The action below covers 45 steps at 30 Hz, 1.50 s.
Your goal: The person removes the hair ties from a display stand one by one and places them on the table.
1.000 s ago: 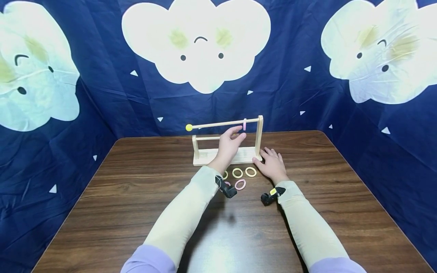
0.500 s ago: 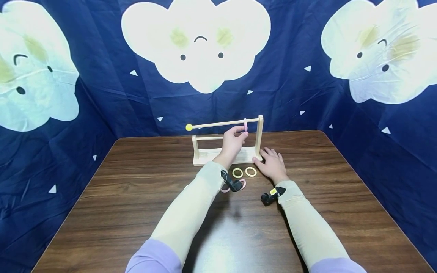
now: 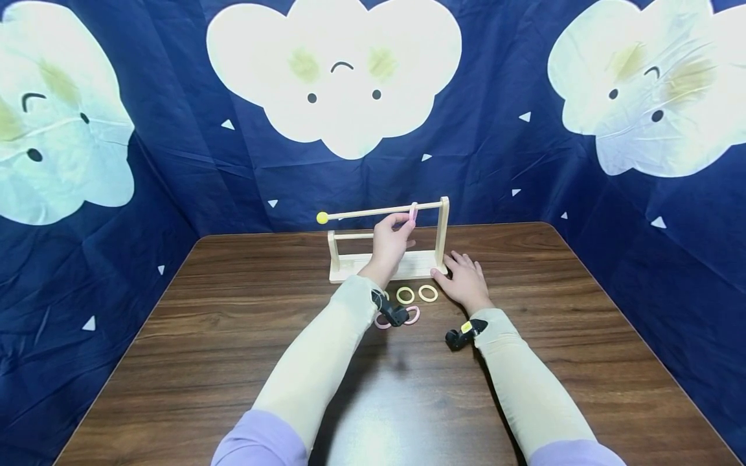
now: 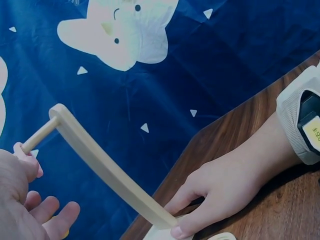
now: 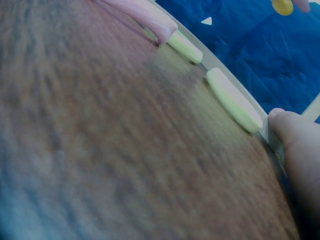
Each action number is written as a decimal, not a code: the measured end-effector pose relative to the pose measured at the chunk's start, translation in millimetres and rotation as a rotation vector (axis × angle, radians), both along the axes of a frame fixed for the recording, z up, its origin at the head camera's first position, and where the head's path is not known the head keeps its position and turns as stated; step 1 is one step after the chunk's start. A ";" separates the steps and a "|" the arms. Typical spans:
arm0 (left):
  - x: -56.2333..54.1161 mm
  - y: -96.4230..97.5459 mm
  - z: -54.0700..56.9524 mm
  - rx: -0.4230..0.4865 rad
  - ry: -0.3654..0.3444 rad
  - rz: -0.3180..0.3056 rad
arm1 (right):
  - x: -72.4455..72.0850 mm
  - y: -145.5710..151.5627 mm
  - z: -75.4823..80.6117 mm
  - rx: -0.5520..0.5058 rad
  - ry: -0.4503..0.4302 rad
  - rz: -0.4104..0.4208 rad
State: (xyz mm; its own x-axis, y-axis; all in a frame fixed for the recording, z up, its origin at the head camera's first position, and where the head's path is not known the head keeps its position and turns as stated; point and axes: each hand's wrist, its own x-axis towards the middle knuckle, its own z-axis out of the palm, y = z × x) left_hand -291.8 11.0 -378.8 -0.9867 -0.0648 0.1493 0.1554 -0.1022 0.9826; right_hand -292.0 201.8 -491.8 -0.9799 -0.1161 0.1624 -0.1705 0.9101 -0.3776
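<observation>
A pale wooden stand [image 3: 441,233] has a long upper rod [image 3: 364,213] tipped with a yellow ball [image 3: 322,218], and a shorter lower rod [image 3: 354,236]. My left hand [image 3: 389,246] pinches a pink ring [image 3: 413,212] between thumb and forefinger. The ring is around the upper rod, a little left of the tall upright. My right hand [image 3: 464,281] holds the right end of the base [image 3: 416,265], thumb at its front edge and forefinger beside the upright. In the right wrist view, only the thumb [image 5: 295,135] of that hand shows.
On the table [image 3: 233,323] in front of the base lie yellow rings [image 3: 428,294], one mostly behind my left wrist. Nearer me are two pink rings [image 3: 412,316], partly covered by the left wrist camera [image 3: 392,312]. A blue curtain [image 3: 495,162] with white clouds stands behind.
My left hand closes on the pink ring on the upper rod and shifts it slightly left, away from the upright. My right hand stays in place.
</observation>
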 end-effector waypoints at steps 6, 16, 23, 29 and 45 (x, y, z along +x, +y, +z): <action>0.9 -9.4 1.1 0.034 -0.017 0.031 | 0.8 0.8 -1.3 -0.016 0.012 0.000; -0.2 -25.6 -3.1 0.072 -0.055 0.056 | 1.7 1.1 -3.0 -0.029 0.004 -0.002; 2.7 -38.0 -6.4 0.080 -0.072 0.090 | 2.7 0.9 -4.5 -0.032 0.006 0.001; 3.7 -50.8 -7.4 0.078 -0.074 0.123 | 3.3 0.9 -4.8 -0.033 0.009 0.001; 3.7 -76.2 -4.8 0.081 -0.042 0.187 | 0.9 1.4 -0.3 -0.021 -0.010 0.006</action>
